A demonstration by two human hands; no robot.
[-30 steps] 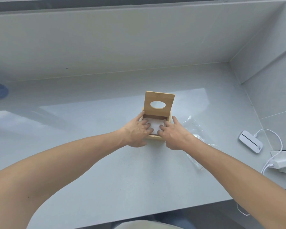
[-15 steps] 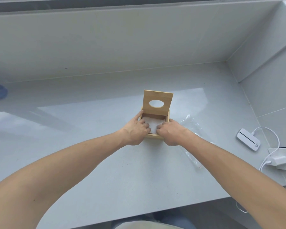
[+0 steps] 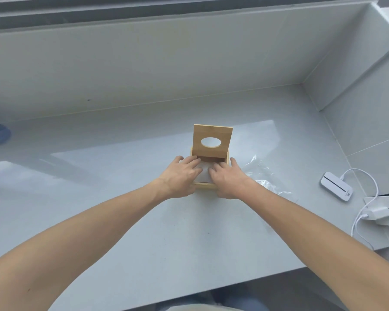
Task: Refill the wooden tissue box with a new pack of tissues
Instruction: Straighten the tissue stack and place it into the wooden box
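Pressing flatter than half a second ago, the fingers of both hands now lie stretched over the white tissues [image 3: 204, 175] instead of curled at the box's near edge. The wooden tissue box [image 3: 206, 186] stands mid-countertop [image 3: 144, 232], its lid [image 3: 212, 141] with an oval hole raised upright at the back. The left hand [image 3: 182, 176] and right hand [image 3: 227, 179] rest released on the tissues inside, thumbs outside the side walls. Crumpled clear plastic wrap [image 3: 265, 176] lies just right.

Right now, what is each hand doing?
Left hand: open, fingers pressing the white tissues in the wooden tissue box.
Right hand: open, pressing too.
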